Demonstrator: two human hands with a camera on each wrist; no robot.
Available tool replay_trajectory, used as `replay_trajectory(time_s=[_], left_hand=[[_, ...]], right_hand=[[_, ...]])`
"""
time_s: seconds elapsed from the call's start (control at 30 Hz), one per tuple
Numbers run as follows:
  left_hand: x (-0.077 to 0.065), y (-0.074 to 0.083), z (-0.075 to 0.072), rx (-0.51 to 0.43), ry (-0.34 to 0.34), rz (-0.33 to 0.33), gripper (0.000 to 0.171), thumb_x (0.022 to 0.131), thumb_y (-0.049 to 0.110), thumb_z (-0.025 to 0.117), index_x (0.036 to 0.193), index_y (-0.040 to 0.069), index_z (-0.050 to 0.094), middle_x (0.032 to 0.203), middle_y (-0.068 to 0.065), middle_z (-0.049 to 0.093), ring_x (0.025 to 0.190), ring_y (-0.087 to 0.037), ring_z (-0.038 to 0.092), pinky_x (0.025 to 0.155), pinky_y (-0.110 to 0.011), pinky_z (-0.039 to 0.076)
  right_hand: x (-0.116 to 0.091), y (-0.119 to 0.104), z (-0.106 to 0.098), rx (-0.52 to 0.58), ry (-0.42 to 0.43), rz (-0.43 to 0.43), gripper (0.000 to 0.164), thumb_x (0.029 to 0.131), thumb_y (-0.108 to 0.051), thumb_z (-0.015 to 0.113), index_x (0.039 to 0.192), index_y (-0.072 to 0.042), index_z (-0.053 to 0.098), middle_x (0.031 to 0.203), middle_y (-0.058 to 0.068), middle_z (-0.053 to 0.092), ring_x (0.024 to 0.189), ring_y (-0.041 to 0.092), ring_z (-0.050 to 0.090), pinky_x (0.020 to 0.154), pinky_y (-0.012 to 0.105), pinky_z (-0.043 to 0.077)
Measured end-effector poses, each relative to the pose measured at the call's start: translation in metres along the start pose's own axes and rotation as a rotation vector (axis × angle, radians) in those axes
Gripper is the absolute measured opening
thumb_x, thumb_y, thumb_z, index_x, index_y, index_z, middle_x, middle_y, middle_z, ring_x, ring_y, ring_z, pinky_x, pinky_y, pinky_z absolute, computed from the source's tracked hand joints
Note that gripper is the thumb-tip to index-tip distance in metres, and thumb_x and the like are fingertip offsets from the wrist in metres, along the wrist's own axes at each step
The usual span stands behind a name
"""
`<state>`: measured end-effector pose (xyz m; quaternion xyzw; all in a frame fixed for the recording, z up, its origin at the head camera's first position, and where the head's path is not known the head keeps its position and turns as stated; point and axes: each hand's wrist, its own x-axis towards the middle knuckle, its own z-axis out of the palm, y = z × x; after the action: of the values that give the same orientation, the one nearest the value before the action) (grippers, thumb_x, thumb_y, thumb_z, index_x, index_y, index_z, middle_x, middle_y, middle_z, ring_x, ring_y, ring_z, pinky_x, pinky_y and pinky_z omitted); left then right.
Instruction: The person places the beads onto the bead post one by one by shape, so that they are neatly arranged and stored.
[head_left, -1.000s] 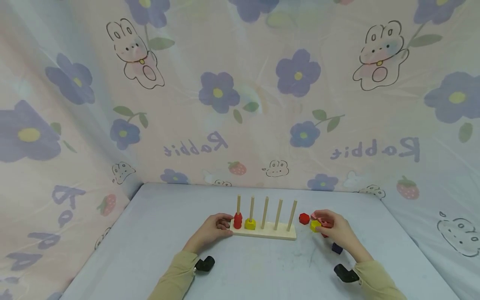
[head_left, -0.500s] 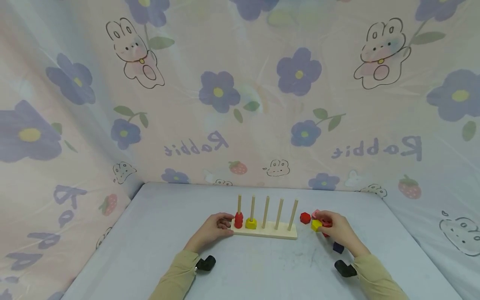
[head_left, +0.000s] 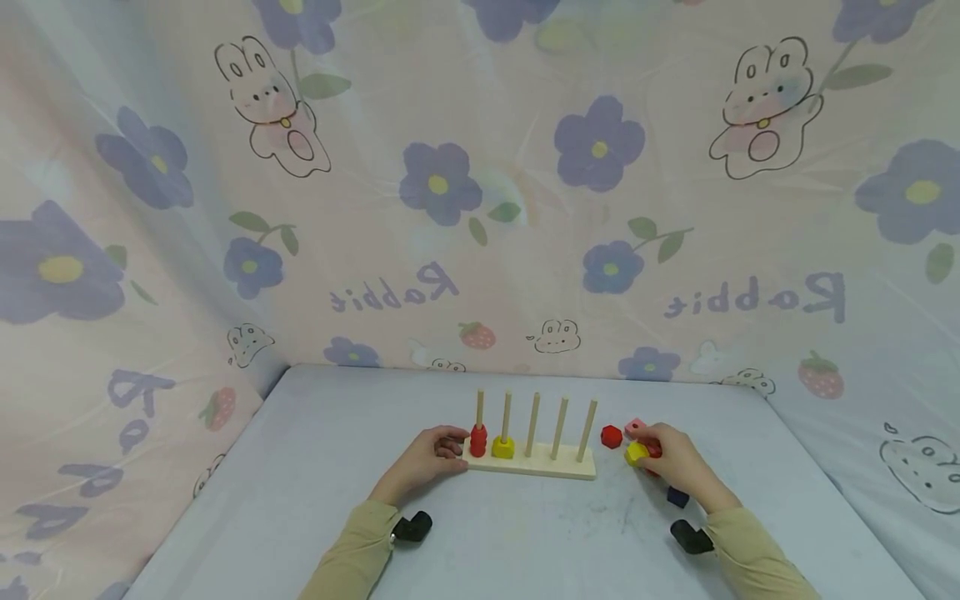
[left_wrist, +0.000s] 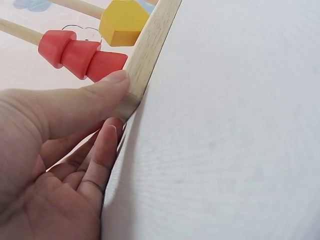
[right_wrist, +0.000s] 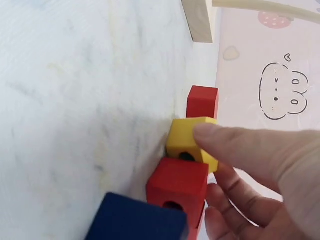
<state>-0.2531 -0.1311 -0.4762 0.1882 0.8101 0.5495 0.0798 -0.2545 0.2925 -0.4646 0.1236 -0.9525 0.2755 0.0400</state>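
My left hand (head_left: 423, 457) holds the left end of a wooden peg board (head_left: 531, 471), thumb on top in the left wrist view. Several upright pegs stand on the board. Red beads (left_wrist: 80, 54) are stacked on the leftmost peg, and a yellow bead (left_wrist: 122, 22) sits on the one beside it. On the right, my right hand (head_left: 681, 462) pinches a loose yellow bead (right_wrist: 187, 137), thumb on its upper face; a hole shows in its side. Right against this bead is a red bead (right_wrist: 177, 182), also with a hole. The fingertips behind the yellow bead are partly hidden.
Another red bead (head_left: 611, 437) lies between the board and my right hand. A pink bead (head_left: 635, 427) is just beyond the fingers, and a dark blue one (head_left: 678, 497) lies nearer the wrist. Patterned cloth (head_left: 517, 250) rises behind the white table (head_left: 360, 400).
The yellow bead in my right hand has turned and shifted slightly to the right. More of the pink bead shows past the fingers. My left hand stays on the board.
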Motion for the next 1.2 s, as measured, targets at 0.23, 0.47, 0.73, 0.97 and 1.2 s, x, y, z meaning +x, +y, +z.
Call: replay_trajectory(time_s=[0.23,0.47,0.73,0.97,1.2], left_hand=[[-0.002,0.005,-0.001,0.006,0.006,0.005,0.045,0.082,-0.001,0.072,0.123,-0.008,0.054,0.103,-0.022,0.059,0.089,-0.026,0.056,0.076,-0.025,0.046],[-0.004,0.005,-0.002,-0.001,0.007,0.004,0.045,0.082,-0.002,0.071,0.123,-0.008,0.054,0.102,-0.022,0.059,0.088,-0.026,0.055,0.076,-0.025,0.046],[-0.005,0.004,-0.001,-0.005,0.003,-0.001,0.045,0.082,-0.001,0.072,0.124,-0.008,0.054,0.104,-0.022,0.059,0.090,-0.027,0.056,0.077,-0.025,0.046],[0.005,-0.016,0.001,-0.005,0.001,0.011,0.047,0.082,-0.001,0.073,0.125,-0.007,0.054,0.104,-0.022,0.060,0.090,-0.027,0.056,0.076,-0.024,0.046],[0.013,-0.031,0.001,0.007,-0.001,0.005,0.048,0.081,0.005,0.076,0.124,0.000,0.057,0.100,-0.010,0.061,0.086,-0.018,0.055,0.075,-0.024,0.047]], right_hand=[[0.000,0.001,0.000,0.002,-0.009,-0.018,0.030,0.074,-0.003,0.080,0.102,-0.001,0.068,0.097,0.010,0.059,0.088,0.026,0.054,0.083,0.048,0.049],[0.000,0.004,0.004,0.027,-0.022,-0.051,0.024,0.075,0.001,0.077,0.093,-0.007,0.065,0.089,0.001,0.060,0.080,0.019,0.050,0.074,0.035,0.049],[-0.001,-0.002,0.003,0.056,0.089,-0.083,0.031,0.076,0.001,0.077,0.104,-0.004,0.064,0.100,0.007,0.065,0.088,0.024,0.058,0.077,0.040,0.050],[0.008,-0.035,-0.021,0.152,0.224,-0.171,0.039,0.080,-0.003,0.076,0.117,-0.001,0.062,0.106,0.013,0.065,0.094,0.029,0.061,0.074,0.024,0.050],[0.019,-0.081,-0.045,0.361,0.322,-0.209,0.035,0.086,-0.011,0.071,0.119,-0.002,0.063,0.112,0.014,0.063,0.098,0.016,0.061,0.082,0.011,0.044]])
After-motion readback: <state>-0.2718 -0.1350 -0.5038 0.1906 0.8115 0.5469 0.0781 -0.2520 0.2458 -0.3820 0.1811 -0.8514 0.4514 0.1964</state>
